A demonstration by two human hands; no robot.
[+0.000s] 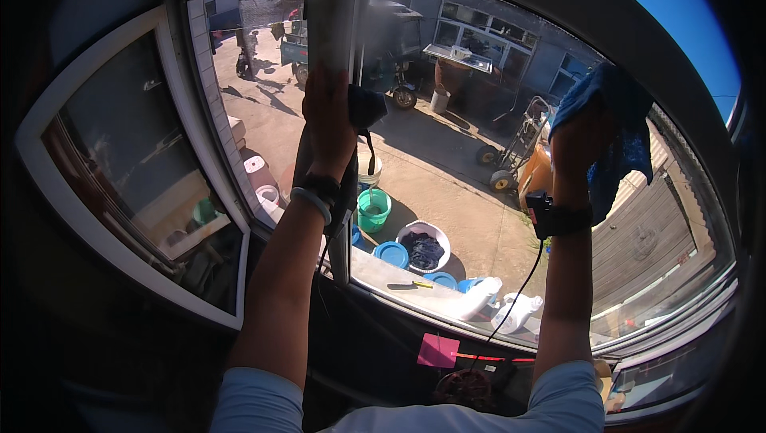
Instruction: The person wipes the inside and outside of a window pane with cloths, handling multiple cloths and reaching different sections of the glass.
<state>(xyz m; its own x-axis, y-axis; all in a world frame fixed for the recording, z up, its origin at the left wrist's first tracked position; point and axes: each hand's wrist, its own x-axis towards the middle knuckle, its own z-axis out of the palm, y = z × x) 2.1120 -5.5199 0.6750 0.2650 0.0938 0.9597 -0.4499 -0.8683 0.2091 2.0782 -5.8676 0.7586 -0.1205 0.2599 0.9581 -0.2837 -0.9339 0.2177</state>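
Observation:
My right hand is raised at the right, gripping a blue cloth against the large window pane. Part of the cloth hangs down past my wrist. A black device on a band sits at that wrist, with a thin cable running down. My left hand is up at the vertical window post, its fingers blurred and in shadow. Beside it is a dark object with a hanging strap; whether I hold it cannot be told. A dark band and a pale bracelet circle my left wrist.
An opened casement sash swings inward at left. On the outer sill stand white bottles and a yellow-handled tool. A pink fly swatter lies below. Outside are buckets, a laundry basin and a hand truck.

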